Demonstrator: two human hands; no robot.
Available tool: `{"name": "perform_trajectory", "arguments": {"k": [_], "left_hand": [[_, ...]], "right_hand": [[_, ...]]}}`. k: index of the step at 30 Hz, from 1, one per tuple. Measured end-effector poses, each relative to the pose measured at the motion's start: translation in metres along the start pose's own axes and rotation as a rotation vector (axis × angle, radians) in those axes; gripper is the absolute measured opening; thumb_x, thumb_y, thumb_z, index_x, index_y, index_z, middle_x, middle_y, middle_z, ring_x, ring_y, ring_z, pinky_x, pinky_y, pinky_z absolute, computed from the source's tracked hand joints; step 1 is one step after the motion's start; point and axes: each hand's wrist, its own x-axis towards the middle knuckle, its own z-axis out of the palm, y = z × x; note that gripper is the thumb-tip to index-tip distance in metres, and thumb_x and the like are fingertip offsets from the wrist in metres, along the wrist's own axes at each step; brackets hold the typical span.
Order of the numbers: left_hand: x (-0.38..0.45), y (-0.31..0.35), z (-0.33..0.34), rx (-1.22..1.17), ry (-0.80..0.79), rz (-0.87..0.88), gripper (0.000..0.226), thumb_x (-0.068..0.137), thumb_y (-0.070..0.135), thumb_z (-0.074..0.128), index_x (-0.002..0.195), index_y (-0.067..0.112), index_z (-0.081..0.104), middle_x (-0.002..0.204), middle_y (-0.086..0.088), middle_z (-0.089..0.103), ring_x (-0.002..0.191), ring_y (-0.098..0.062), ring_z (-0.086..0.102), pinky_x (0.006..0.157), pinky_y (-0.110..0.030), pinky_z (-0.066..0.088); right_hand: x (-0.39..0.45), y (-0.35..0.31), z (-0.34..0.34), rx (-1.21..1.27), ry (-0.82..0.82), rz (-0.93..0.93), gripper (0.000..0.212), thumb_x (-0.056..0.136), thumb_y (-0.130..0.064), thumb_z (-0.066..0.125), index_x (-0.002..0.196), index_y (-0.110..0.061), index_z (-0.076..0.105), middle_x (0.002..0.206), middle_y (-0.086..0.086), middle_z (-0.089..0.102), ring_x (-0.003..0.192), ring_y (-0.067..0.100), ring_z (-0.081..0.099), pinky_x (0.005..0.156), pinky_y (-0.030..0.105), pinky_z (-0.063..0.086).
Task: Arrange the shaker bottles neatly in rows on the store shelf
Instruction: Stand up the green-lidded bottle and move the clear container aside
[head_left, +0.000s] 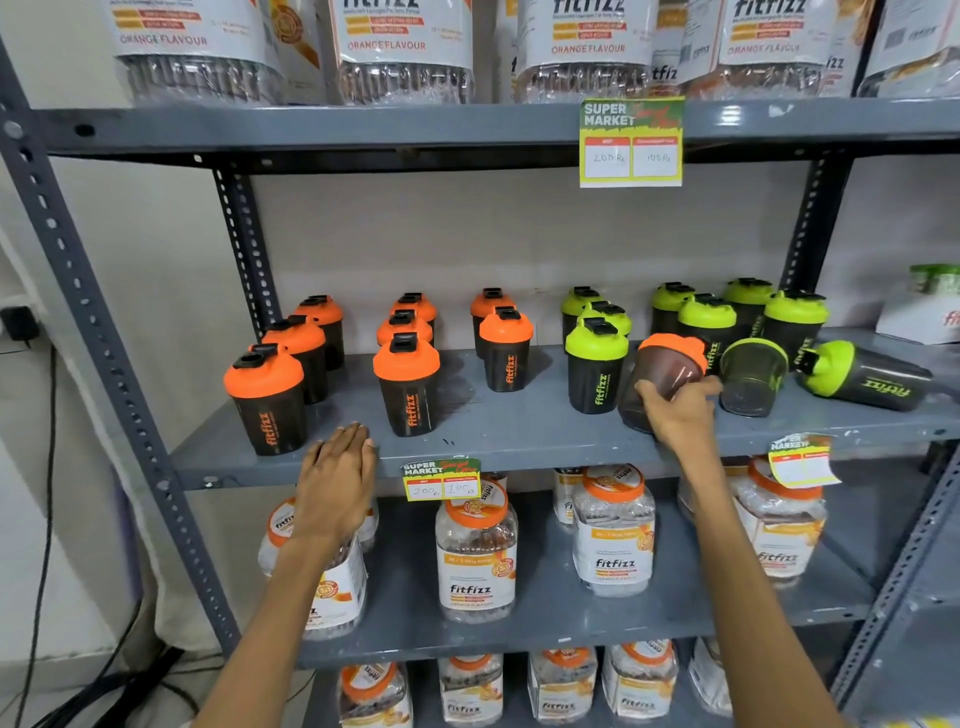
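Dark shaker bottles stand on the grey middle shelf (519, 436): orange-lidded ones in three rows at the left, the front one (266, 397) nearest the edge, and green-lidded ones (596, 366) at the right. My right hand (675, 410) grips a tilted orange-lidded shaker (667, 369) among the green ones. Beside it stands a lidless green-rimmed cup (750, 376), and a green-lidded shaker (865, 376) lies on its side. My left hand (337, 478) hovers flat over the shelf's front edge, fingers together, holding nothing.
Large clear fitfizz jars (475, 551) fill the shelves below and above. Price tags (631, 143) hang from the shelf edges. Slotted steel uprights (104, 338) frame the rack. A white box (919, 317) sits at the far right.
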Motion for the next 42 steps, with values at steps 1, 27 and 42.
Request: {"name": "perform_trajectory", "arguments": {"k": [1,27,42], "left_hand": [[0.000,-0.001,0.001,0.001,0.004,0.004,0.048,0.103,0.028,0.026,0.137,0.007,0.053,0.144,-0.014,0.053,0.138,-0.029,0.045,0.118,-0.048,0.025],[-0.002,0.000,-0.003,0.061,-0.002,0.016,0.055,0.099,0.031,0.022,0.136,0.006,0.055,0.142,-0.013,0.056,0.136,-0.028,0.047,0.115,-0.045,0.029],[-0.060,0.100,0.005,-0.304,0.179,0.104,0.039,0.100,0.028,0.047,0.132,0.011,0.060,0.132,-0.008,0.064,0.122,-0.023,0.058,0.106,-0.039,0.046]], "right_hand": [[-0.011,0.000,-0.002,0.034,0.041,-0.050,0.095,0.080,-0.034,0.073,0.145,0.006,0.016,0.145,0.030,0.038,0.135,0.045,0.039,0.110,0.051,0.037],[-0.078,-0.035,0.138,-0.079,-0.022,-0.323,0.096,0.062,-0.027,0.088,0.137,-0.001,0.034,0.133,0.023,0.041,0.125,0.043,0.042,0.105,0.047,0.038],[-0.097,0.031,0.056,0.262,-0.102,-0.526,0.073,0.085,-0.025,0.073,0.141,-0.014,0.028,0.111,0.007,0.055,0.097,0.021,0.059,0.083,0.028,0.054]]}}
